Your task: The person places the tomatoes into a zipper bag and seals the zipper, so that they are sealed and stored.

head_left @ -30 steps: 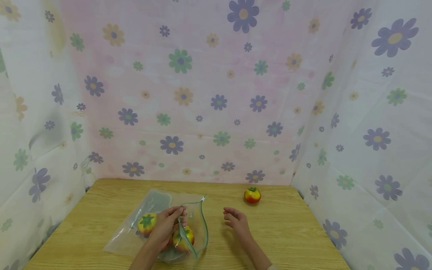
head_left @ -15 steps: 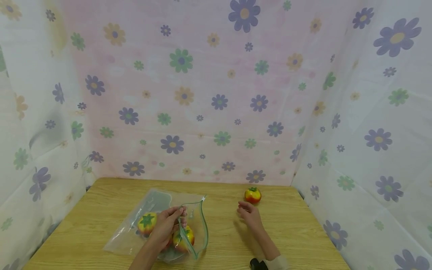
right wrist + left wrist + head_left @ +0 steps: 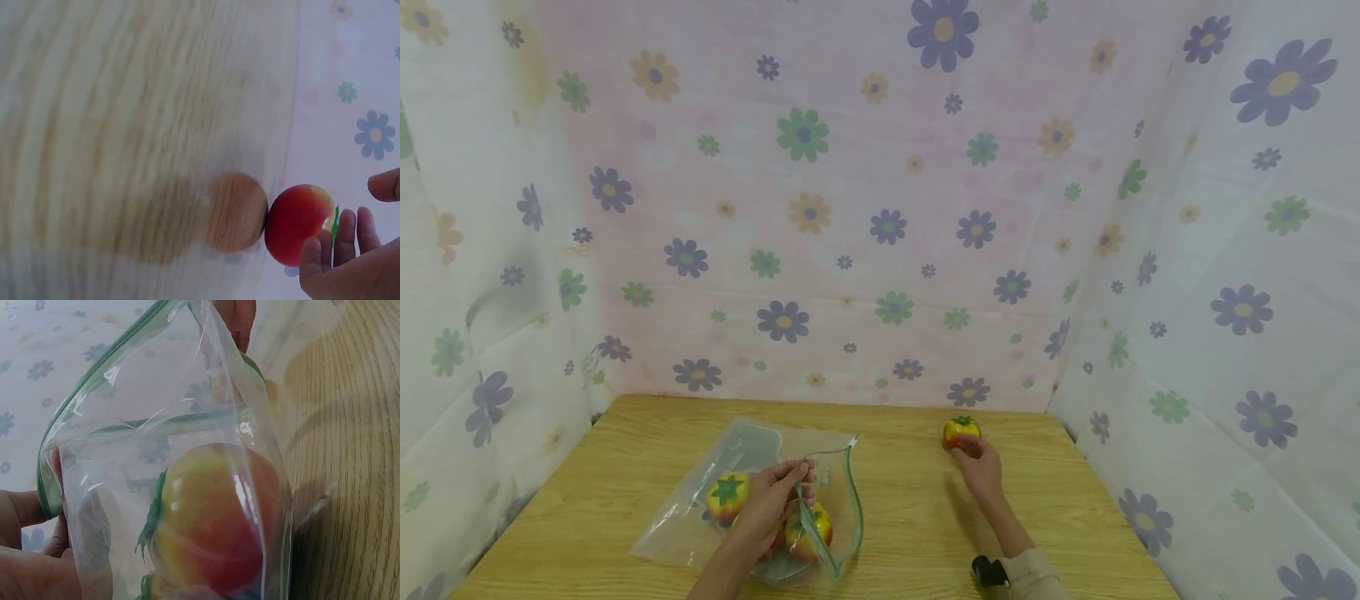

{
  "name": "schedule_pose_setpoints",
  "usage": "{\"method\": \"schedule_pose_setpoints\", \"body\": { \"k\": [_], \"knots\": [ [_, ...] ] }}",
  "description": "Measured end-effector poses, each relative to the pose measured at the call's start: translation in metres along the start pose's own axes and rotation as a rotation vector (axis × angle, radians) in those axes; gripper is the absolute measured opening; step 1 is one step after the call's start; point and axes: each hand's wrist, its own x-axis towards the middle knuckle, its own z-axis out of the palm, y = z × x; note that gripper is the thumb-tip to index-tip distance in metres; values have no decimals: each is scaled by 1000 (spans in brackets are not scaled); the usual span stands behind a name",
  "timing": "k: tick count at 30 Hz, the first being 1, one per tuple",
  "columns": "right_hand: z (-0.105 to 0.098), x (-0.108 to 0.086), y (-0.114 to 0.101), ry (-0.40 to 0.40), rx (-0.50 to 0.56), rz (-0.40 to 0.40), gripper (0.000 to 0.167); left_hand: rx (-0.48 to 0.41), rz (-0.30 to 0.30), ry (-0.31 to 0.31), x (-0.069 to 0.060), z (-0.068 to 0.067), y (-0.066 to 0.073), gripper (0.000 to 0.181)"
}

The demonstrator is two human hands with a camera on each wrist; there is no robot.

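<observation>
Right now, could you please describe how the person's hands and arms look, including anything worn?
The left hand and right hand are ungloved, with no rings visible on the fingers in view. A beige sleeve covers part of the right arm, with a small black item by its cuff, too unclear to identify. No sleeve shows on the left forearm.

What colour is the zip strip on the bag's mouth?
The zip strip is green, clearest in the left wrist view.

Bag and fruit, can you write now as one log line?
left hand: pinches bag at edge; bag: open, fruits inside; right hand: at lone fruit, thumb apart; lone fruit: on table
</observation>
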Motion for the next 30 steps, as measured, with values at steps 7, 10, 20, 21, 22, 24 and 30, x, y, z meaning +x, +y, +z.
{"method": "schedule_pose_setpoints", "body": {
  "k": [7,10,20,21,22,24,30],
  "knots": [
    [0,8,6,139,34,-66,38,-6,3,1,-1,0,-1,31],
    [-1,14,5,137,-2,-37,46,-9,4,-1,-1,0,-1,31],
    [-6,33,5,-32,-248,39,67,-21,1,-2,0,0,-1,30],
    [-6,35,5,-38,-255,29,67,-21,2,0,0,0,0,30],
    [-6,37,6,-46,-261,27,67,-21,3,3,-1,0,0,30],
    [-6,41,9,-62,-250,20,65,-22,5,4,-1,1,-1,29],
    [-7,46,12,-97,-207,32,59,-22,4,0,-1,0,-1,28]
  ]
}}
